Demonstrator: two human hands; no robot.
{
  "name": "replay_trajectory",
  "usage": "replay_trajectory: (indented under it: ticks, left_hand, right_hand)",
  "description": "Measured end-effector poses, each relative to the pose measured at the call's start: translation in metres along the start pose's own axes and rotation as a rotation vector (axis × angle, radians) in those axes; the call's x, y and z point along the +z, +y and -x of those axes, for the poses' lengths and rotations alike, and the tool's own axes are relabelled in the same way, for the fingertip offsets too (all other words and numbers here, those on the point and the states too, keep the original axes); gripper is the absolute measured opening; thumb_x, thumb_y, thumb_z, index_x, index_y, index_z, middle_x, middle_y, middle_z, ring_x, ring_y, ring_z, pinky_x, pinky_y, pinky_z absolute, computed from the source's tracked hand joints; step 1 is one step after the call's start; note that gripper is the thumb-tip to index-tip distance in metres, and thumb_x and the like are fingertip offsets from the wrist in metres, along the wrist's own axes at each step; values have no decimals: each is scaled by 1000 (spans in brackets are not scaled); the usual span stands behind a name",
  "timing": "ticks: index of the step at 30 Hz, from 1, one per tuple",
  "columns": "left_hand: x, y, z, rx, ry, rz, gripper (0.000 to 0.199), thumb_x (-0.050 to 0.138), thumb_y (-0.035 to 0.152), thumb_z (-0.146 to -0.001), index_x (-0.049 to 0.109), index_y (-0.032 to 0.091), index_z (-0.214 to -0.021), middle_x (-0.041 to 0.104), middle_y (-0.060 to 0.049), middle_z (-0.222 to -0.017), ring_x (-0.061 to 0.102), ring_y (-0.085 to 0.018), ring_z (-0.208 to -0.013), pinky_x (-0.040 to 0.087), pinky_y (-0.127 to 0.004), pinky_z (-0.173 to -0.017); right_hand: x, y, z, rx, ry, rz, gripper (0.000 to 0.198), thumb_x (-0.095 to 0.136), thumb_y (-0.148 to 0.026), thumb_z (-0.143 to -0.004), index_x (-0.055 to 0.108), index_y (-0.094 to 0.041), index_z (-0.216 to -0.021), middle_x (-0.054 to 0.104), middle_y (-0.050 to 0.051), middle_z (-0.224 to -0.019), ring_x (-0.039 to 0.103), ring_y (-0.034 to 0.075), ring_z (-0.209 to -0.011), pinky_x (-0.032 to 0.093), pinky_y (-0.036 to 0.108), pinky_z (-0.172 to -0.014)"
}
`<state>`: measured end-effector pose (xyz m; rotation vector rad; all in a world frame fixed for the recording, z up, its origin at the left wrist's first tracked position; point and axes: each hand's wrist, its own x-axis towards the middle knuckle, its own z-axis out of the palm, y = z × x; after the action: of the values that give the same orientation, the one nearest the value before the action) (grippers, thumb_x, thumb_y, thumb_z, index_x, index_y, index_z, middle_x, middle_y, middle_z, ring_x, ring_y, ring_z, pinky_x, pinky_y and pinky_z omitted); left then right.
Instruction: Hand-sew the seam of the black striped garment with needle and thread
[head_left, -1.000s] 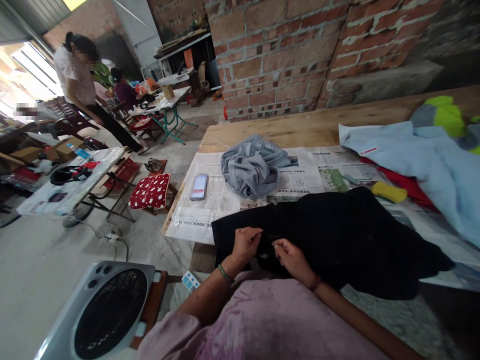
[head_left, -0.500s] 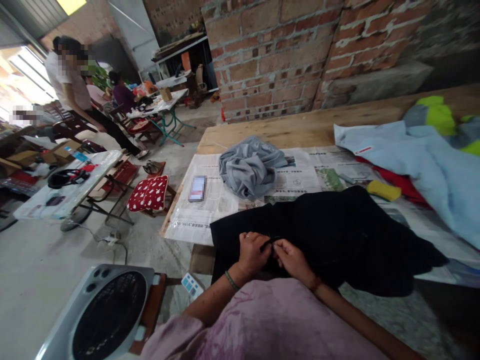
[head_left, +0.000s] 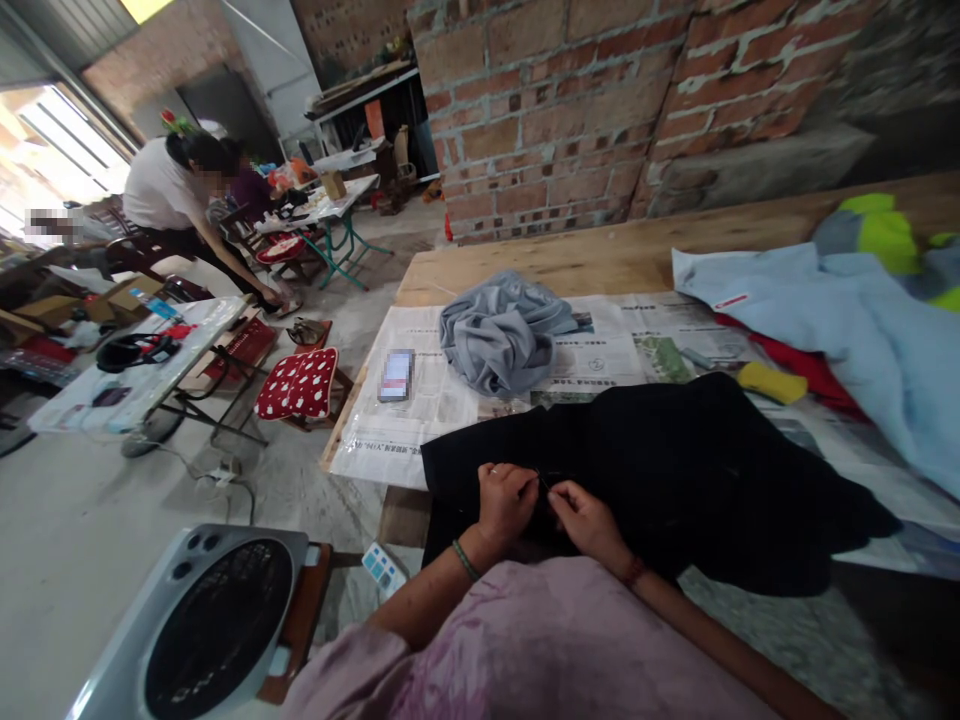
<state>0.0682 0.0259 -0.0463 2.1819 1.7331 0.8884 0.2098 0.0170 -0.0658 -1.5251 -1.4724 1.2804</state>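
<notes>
A black garment lies spread over the near edge of the table and hangs toward my lap. My left hand is closed on a raised fold of it, thumb and fingertips together. Just to the right, my right hand pinches with thumb and forefinger at the same spot, a small gap from the left fingertips. A thin dark bit shows between the two hands; what the right fingertips hold is too small to make out. Beyond the garment sits a crumpled grey cloth, touched by neither hand.
Newspaper covers the wooden table, with a phone at left. A yellow sponge and light-blue garment lie right. Left are a red cushioned stool and a fan-like appliance. A person bends over farther back.
My fingertips have drawn slightly apart over the black fold, the right hand shifting a little to the right. In the background the standing person has bent down.
</notes>
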Motion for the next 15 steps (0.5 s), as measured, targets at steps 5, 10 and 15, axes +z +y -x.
replay_trajectory:
  ticks: [5, 10, 15]
  left_hand:
    - [0, -2, 0, 33, 24, -8, 10, 57, 16, -78, 65, 21, -77, 69, 0, -75, 60, -14, -75, 32, -35, -80]
    - [-1, 0, 0, 149, 29, -90, 13, 54, 17, -81, 65, 20, -76, 66, -1, -74, 57, -13, -74, 32, -34, -80]
    - [1, 0, 1, 232, 3, -129, 16, 52, 17, -82, 65, 20, -74, 64, 0, -70, 55, -12, -71, 31, -35, -80]
  right_hand:
    - [2, 5, 0, -20, -4, 7, 25, 42, -41, -76, 53, -20, -70, 50, -3, -49, 49, 12, -47, 37, 23, -46]
    - [2, 0, -2, -56, 27, -10, 25, 43, -41, -76, 51, -20, -65, 50, -2, -49, 47, 12, -48, 38, 23, -47]
    - [2, -6, -7, -5, 37, -36, 25, 43, -40, -76, 49, -20, -62, 52, -1, -49, 47, 12, -48, 38, 23, -46]
